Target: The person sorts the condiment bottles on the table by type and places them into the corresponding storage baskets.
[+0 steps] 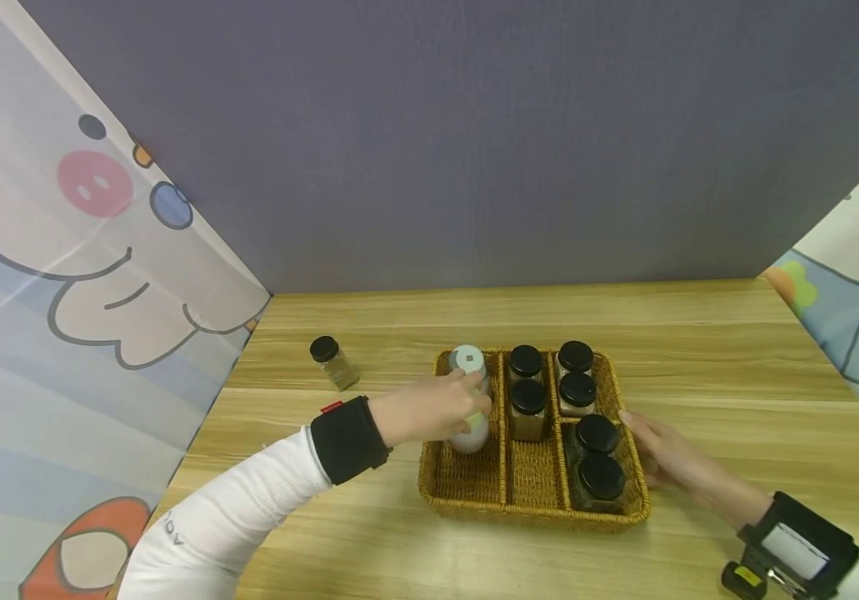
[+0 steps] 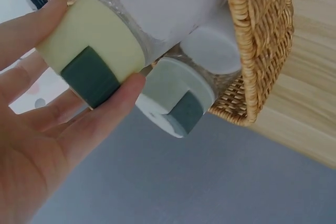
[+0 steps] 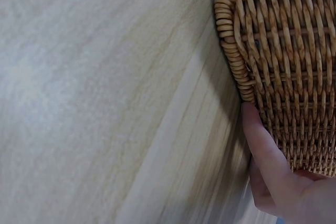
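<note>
A wicker basket [image 1: 534, 515] with compartments stands on the table. In its left compartment are two clear jars with pale contents: one with a yellow lid [image 2: 92, 40], the other with a pale green lid [image 2: 178, 93]. My left hand [image 1: 432, 408] grips the yellow-lidded jar around its lid, the jar tilted at the basket. My right hand [image 1: 669, 458] rests against the basket's right outer wall, fingers extended along the weave [image 3: 294, 66] in the right wrist view. Black-lidded jars [image 1: 528, 398] fill parts of the middle and right compartments.
A small black-lidded jar [image 1: 335, 362] stands on the wooden table [image 1: 699, 350] left of the basket. A grey panel [image 1: 474, 150] rises behind the table. Printed cloth [image 1: 39, 250] hangs at the left, and more at the right.
</note>
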Motion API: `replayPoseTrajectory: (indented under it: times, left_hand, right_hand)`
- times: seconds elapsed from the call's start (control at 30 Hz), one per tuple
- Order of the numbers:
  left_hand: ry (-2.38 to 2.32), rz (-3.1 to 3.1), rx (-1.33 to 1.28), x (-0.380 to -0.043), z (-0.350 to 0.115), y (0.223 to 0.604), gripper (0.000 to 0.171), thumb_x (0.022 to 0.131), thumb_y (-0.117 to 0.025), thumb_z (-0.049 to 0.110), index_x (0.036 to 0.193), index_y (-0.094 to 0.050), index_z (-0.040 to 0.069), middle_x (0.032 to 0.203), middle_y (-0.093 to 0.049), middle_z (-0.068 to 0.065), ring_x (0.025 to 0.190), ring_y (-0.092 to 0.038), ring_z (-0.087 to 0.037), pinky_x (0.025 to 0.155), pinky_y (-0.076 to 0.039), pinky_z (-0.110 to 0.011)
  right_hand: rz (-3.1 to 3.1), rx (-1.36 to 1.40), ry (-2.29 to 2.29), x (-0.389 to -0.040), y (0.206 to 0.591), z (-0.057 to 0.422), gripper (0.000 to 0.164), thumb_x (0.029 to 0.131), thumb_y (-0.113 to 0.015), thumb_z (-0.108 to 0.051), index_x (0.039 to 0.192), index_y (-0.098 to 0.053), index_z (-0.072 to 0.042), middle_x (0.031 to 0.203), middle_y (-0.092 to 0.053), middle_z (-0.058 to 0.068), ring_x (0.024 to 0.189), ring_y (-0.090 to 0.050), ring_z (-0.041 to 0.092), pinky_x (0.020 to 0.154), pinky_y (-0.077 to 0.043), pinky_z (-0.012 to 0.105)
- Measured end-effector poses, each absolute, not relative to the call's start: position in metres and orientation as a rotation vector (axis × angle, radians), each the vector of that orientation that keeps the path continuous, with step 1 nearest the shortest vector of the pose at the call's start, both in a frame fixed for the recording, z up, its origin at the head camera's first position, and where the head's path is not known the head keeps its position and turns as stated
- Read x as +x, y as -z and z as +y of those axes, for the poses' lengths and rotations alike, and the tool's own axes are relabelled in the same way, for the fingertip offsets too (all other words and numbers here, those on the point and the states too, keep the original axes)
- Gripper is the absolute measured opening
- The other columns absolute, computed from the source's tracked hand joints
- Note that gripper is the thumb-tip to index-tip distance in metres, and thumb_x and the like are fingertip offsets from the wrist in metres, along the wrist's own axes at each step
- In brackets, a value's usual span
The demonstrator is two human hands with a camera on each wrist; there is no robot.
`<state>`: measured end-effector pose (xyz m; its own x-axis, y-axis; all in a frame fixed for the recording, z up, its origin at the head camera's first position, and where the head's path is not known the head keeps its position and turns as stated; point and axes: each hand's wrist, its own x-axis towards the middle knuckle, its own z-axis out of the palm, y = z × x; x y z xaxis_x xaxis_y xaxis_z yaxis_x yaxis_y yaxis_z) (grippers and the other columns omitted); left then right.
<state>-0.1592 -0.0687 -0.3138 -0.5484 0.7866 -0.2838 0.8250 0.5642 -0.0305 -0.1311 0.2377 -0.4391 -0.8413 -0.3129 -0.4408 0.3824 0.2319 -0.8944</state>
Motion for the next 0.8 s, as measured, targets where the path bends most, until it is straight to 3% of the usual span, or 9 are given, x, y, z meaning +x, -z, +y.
replayPoseTrajectory:
  times: [0.4, 0.57, 0.8]
  left_hand:
    - [0.209, 2.542, 1.308, -0.163, -0.069, 0.324, 0.031, 0.081, -0.064, 0.022, 0.11, -0.059, 0.014, 0.119, -0.047, -0.011, 0.106, -0.05, -0.026, 0.077, -0.049, -0.021]
    - [0.203, 2.553, 1.315, -0.165, -0.069, 0.328, 0.032, 0.08, -0.065, 0.021, 0.11, -0.06, 0.014, 0.124, -0.045, -0.014, 0.11, -0.049, -0.029, 0.082, -0.049, -0.024]
    - [0.194, 2.557, 1.332, -0.167, -0.07, 0.334, 0.03, 0.08, -0.066, 0.02, 0.109, -0.061, 0.015, 0.12, -0.048, -0.013, 0.108, -0.05, -0.028, 0.078, -0.049, -0.022]
  right_hand:
    - [1.971, 0.051, 1.663, -0.131, 0.44, 0.238, 0.072, 0.095, -0.029, -0.044, 0.138, -0.003, 0.007, 0.138, -0.006, 0.036, 0.122, -0.022, 0.05, 0.076, -0.051, 0.045]
    - [1.986, 0.057, 1.653, -0.131, 0.44, 0.237, 0.074, 0.094, -0.029, -0.044, 0.138, -0.002, 0.009, 0.137, -0.006, 0.036, 0.119, -0.03, 0.048, 0.073, -0.052, 0.044]
    - [1.96, 0.04, 1.678, -0.131, 0.44, 0.238, 0.072, 0.095, -0.029, -0.043, 0.138, -0.002, 0.008, 0.138, -0.004, 0.035, 0.12, -0.027, 0.049, 0.074, -0.052, 0.044]
